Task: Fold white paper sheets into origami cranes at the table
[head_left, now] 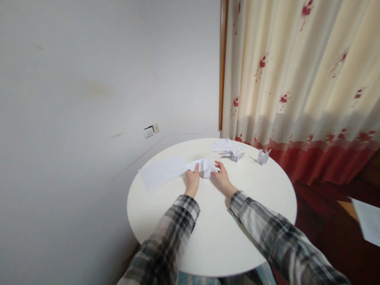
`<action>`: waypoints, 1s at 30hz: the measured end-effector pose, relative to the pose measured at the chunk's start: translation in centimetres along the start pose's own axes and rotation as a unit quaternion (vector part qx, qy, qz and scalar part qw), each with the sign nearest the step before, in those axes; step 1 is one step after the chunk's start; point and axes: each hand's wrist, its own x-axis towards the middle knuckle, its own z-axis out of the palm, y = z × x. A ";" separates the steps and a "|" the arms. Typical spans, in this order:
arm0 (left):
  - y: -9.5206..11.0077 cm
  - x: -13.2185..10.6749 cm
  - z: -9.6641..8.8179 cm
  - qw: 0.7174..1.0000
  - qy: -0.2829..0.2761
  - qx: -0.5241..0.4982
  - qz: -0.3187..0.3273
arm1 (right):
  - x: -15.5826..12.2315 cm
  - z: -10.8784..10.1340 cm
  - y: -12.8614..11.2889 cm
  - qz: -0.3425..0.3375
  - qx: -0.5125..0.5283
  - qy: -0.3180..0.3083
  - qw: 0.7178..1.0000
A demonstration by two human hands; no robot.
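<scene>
Between my two hands is a creased piece of white folded paper (pixel 204 168), raised in ridges above the round white table. My left hand (pixel 193 179) grips its left end, thumb on top and the other fingers mostly hidden beneath. At the right end, my right hand (pixel 221 176) pinches the paper's edge between thumb and curved fingers. Flat white paper sheets (pixel 163 171) lie just left of my left hand. Beyond my right hand sit folded paper pieces (pixel 233 153) with pointed tips, and another folded paper piece (pixel 263 157) stands apart near the table's right edge.
The round white table (pixel 219 237) stands close to a grey-white wall (pixel 89 99) with a socket (pixel 149 132). A flowered curtain (pixel 297 79) hangs behind on the right. Papers (pixel 368 221) lie at the far right, beyond the table.
</scene>
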 end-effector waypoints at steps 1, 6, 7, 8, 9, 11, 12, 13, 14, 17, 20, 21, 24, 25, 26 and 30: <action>0.0 0.1 -0.1 1.000 0.005 0.000 0.002 | 0.0 0.0 -0.1 0.005 -0.005 0.001 1.000; -0.1 0.4 -0.2 0.999 0.036 -0.014 0.030 | -0.1 -0.1 -0.5 -0.001 -0.027 0.003 1.000; -0.1 0.4 -0.3 0.999 0.044 -0.012 0.030 | -0.1 -0.2 -0.6 -0.006 -0.030 0.002 1.000; -0.1 0.5 -0.3 0.998 0.051 -0.008 0.028 | -0.1 -0.2 -0.7 -0.009 -0.033 0.002 0.999; -0.1 0.6 -0.3 0.998 0.060 -0.004 0.024 | -0.2 -0.2 -0.7 -0.011 -0.036 0.002 0.999; -0.2 0.7 -0.4 0.997 0.072 0.003 0.018 | -0.2 -0.3 -0.7 -0.011 -0.042 0.004 0.999; -0.2 0.7 -0.5 0.997 0.074 0.003 0.018 | -0.3 -0.3 -0.8 -0.011 -0.047 0.007 0.999; -0.3 0.8 -0.5 0.997 0.074 0.001 0.019 | -0.3 -0.4 -0.8 -0.010 -0.052 0.012 0.999; -0.4 0.8 -0.5 0.997 0.071 -0.002 0.020 | -0.3 -0.4 -0.8 -0.011 -0.057 0.016 0.998; -0.6 0.7 -0.4 0.999 0.041 -0.020 0.010 | -0.4 -0.6 -0.9 -0.017 -0.070 0.028 0.997; -0.7 0.6 -0.2 1.000 -0.003 -0.029 -0.004 | -0.4 -0.8 -1.2 -0.033 -0.094 0.033 0.994; -0.7 0.5 -0.1 0.999 -0.015 -0.029 -0.005 | -0.4 -0.9 -1.2 -0.037 -0.104 0.034 0.993; -0.4 0.2 0.3 0.999 -0.038 -0.031 0.024 | -0.3 -1.0 -1.3 -0.042 -0.127 0.039 0.990; -0.3 0.0 0.4 0.997 -0.047 -0.030 0.046 | -0.3 -1.0 -1.3 -0.044 -0.128 0.041 0.990; -0.1 -0.2 0.5 0.995 -0.058 -0.025 0.073 | -0.2 -1.0 -1.4 -0.046 -0.127 0.043 0.990; 0.1 -0.9 0.3 0.971 -0.116 0.061 0.199 | -0.2 -1.0 -2.0 -0.074 -0.100 0.063 0.990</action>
